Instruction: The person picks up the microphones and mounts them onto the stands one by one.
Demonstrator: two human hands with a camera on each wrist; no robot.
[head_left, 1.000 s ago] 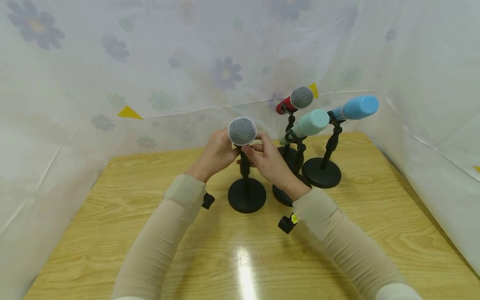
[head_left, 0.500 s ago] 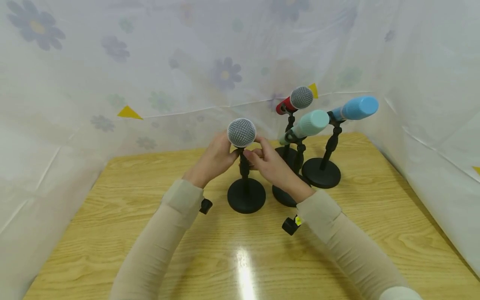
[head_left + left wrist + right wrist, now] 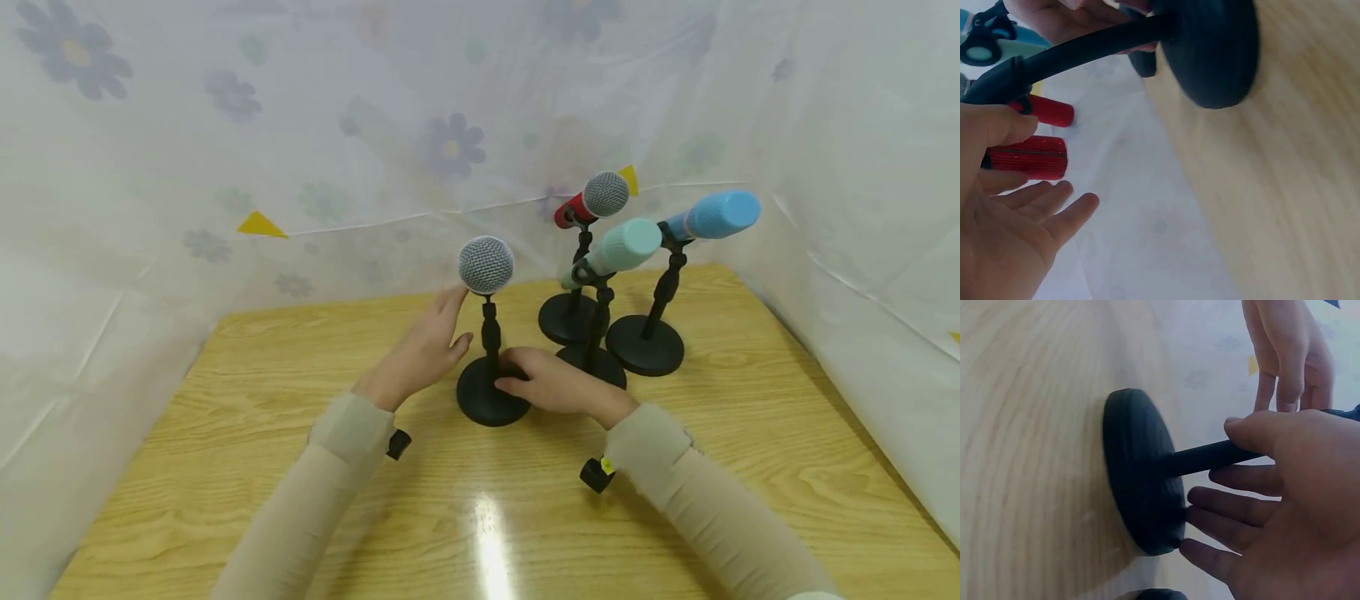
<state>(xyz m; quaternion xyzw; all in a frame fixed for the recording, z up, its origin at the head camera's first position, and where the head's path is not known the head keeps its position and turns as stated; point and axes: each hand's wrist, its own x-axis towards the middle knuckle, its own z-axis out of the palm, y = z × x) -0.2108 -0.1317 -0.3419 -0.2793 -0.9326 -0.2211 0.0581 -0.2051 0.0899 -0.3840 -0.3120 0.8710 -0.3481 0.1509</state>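
A microphone with a silver mesh head (image 3: 486, 265) sits on a black desk stand (image 3: 491, 333). Its red ribbed handle (image 3: 1029, 157) shows in the left wrist view but is hidden in the head view. My left hand (image 3: 420, 350) is just left of the stand, fingers loosely extended beside the microphone's handle. Low on the stand, my right hand (image 3: 555, 383) reaches around the pole (image 3: 1204, 457), thumb on one side and fingers spread on the other, above the round base (image 3: 1141, 472). Whether the thumb presses the pole is unclear.
To the right stand a red microphone (image 3: 573, 210), a mint-green microphone (image 3: 622, 247) and a blue microphone (image 3: 716, 215), each on a black stand. The wooden table (image 3: 225, 467) is backed by a floral sheet (image 3: 315, 125).
Both hands have come off the top of the stand. My right hand has moved down the pole toward the base; my left has drawn slightly down and left. The microphone stays in place.
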